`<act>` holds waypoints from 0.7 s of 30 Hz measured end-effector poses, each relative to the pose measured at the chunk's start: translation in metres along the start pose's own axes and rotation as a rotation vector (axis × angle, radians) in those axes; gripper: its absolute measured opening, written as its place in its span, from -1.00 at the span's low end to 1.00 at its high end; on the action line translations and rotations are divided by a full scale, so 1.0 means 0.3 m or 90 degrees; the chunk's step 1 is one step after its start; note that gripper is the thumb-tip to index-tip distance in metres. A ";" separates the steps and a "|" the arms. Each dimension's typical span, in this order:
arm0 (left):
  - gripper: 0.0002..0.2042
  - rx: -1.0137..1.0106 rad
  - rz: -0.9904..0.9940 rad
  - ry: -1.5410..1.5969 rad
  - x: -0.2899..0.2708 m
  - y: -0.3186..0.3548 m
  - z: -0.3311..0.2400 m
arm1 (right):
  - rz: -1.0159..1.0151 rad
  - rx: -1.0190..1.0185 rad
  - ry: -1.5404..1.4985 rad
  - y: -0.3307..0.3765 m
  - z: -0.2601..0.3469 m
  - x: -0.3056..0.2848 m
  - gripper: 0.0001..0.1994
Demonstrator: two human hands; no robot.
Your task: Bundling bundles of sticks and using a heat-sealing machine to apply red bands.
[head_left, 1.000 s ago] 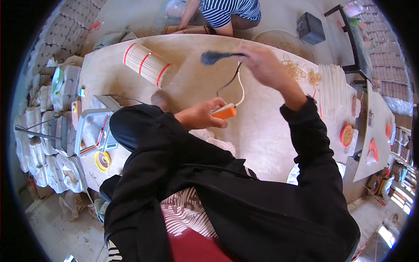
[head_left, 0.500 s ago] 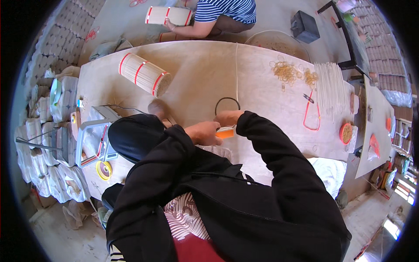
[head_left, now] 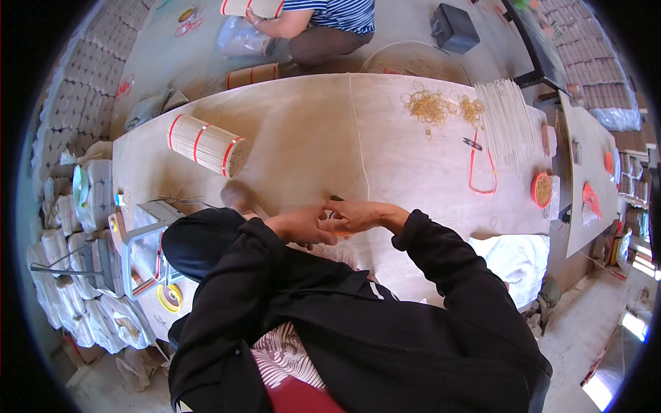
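Observation:
My left hand (head_left: 297, 226) is closed, low over the near middle of the table. A small orange object (head_left: 342, 235) shows beneath its fingers, mostly hidden. My right hand (head_left: 368, 215) meets it from the right, fingers bent down over the left fingers. Beside the right hand's knuckles a short dark piece (head_left: 336, 198) sticks out; whatever else those fingers grip is covered. Away to the left lies a roll of thin pale sticks (head_left: 205, 144) tied with red bands.
Rubber bands (head_left: 428, 108), loose pale sticks (head_left: 506, 120), pliers (head_left: 472, 144) with a red cord and a red bowl (head_left: 542, 189) are on the right of the table (head_left: 303, 131). A grey-framed device (head_left: 143, 255) and yellow tape roll (head_left: 169, 297) sit left. Beyond, a person in stripes (head_left: 323, 34) sits.
The dark loop by my right hand is mostly out of sight. My right fingers have come over the left hand, covering more of the orange object. The whole view has shifted slightly.

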State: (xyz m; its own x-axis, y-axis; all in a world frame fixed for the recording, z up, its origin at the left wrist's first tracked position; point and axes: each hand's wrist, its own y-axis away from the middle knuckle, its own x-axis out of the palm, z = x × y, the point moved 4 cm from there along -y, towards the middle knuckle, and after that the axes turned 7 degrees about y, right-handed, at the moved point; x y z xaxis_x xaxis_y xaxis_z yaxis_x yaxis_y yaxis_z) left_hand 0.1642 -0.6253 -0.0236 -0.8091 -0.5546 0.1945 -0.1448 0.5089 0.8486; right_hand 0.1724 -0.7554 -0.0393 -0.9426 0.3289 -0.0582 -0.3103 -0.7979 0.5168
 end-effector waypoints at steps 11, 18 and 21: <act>-0.50 0.066 -0.204 -0.367 -0.090 -0.017 0.088 | -0.165 0.382 0.597 0.339 -0.789 0.017 -0.57; -0.77 0.114 -0.218 -0.370 -0.076 0.003 0.058 | -0.198 0.482 0.675 0.417 -1.084 0.100 -0.82; -0.85 0.212 -0.266 -0.304 -0.085 0.037 0.113 | -0.262 0.326 0.481 0.237 -0.808 0.032 -0.43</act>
State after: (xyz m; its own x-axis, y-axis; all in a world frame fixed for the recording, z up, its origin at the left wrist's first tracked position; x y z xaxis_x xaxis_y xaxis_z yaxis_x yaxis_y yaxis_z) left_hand 0.1639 -0.5831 -0.0359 -0.7976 -0.4377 -0.4151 -0.6019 0.5324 0.5952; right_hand 0.1113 -0.9312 -0.2102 -0.6607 -0.0192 -0.7504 -0.7066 -0.3215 0.6303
